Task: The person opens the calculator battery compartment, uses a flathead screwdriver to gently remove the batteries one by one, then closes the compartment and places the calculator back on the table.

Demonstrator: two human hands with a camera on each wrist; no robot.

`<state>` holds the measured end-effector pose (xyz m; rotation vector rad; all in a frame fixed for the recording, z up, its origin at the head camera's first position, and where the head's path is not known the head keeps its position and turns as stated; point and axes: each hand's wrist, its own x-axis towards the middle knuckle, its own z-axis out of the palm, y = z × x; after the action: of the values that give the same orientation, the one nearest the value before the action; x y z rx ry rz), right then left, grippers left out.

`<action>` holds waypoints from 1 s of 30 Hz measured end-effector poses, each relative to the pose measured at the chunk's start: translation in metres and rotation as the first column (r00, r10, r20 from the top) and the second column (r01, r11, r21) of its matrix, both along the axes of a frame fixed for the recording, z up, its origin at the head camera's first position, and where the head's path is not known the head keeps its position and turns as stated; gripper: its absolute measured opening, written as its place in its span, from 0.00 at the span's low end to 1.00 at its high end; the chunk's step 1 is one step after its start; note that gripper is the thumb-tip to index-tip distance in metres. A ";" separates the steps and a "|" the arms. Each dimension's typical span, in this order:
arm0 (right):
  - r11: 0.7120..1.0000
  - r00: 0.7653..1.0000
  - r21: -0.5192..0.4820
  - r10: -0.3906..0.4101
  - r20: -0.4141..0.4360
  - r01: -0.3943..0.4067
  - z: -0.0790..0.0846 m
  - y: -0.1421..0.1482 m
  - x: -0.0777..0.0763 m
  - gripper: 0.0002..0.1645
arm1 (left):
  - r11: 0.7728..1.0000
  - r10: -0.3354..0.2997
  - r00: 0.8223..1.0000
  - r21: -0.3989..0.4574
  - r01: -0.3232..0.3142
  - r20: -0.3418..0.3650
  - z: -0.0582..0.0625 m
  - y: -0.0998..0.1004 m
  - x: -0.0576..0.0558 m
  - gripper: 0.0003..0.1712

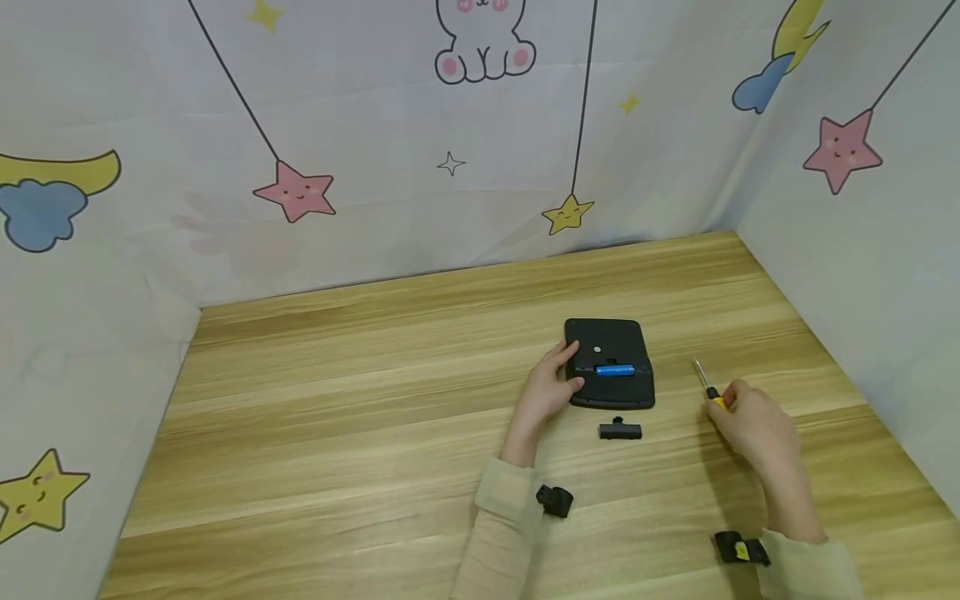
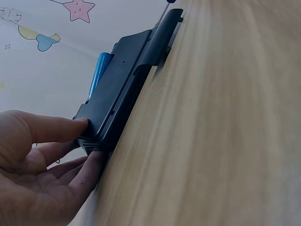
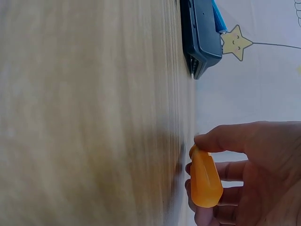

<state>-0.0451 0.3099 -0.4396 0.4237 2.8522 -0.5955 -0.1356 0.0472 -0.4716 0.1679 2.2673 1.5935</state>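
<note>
A black calculator [image 1: 609, 333] lies face down on the table, a blue battery [image 1: 615, 370] showing in its back. My left hand [image 1: 547, 387] grips its left edge; in the left wrist view the thumb [image 2: 70, 129] presses on the back and the other fingers are at the side and underneath. Just in front of the calculator, apart from it, lies a small black battery cover [image 1: 620, 431]. To the right, my right hand [image 1: 757, 425] holds a screwdriver [image 1: 703, 377] by its yellow-orange handle [image 3: 205, 181], the metal shaft pointing away toward the back of the table.
The wooden table [image 1: 337, 417] stretches widely to the left of the calculator. White cloth walls [image 1: 375, 108] printed with stars and clouds stand along its back and both sides. Black wrist mounts [image 1: 555, 501] sit at both sleeves.
</note>
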 end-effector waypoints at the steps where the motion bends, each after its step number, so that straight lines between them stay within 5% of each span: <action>1: 1.000 1.000 0.001 0.001 0.003 -0.001 0.000 0.000 0.000 0.25 | 1.000 0.000 1.000 0.000 0.000 0.002 0.000 0.000 0.000 0.34; 30: 1.000 0.999 -0.003 0.026 0.041 -0.026 -0.001 -0.002 0.002 0.24 | 1.000 0.005 1.000 -0.002 -0.005 0.007 -0.002 0.002 0.000 0.34</action>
<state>-0.0427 0.3078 -0.4404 0.3927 2.8135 -0.5782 -0.1356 0.0492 -0.4740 0.1559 2.2660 1.5913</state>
